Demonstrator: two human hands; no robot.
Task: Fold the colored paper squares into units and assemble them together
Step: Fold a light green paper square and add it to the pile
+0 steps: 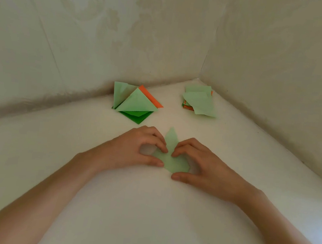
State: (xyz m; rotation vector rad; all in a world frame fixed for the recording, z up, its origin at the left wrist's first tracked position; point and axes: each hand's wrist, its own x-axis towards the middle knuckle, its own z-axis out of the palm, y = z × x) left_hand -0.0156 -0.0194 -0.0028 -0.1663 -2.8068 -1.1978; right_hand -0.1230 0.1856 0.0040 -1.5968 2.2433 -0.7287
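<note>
A light green paper piece (174,162), folded to a point that faces away from me, lies flat on the white surface in front of me. My left hand (139,149) has curled fingers whose tips press its left side, with the thumb at its lower left edge. My right hand (201,165) mirrors this, its curled fingertips on the right side of the paper and its thumb just below the bottom edge. Both index fingertips nearly meet at the paper's middle. Parts of the paper are hidden under my fingers.
A cluster of folded units (134,103) in light green, dark green and orange sits behind my left hand near the wall. A stack of unfolded paper squares (199,102), green and orange, lies in the back right corner. Fabric-covered walls (278,74) enclose the surface.
</note>
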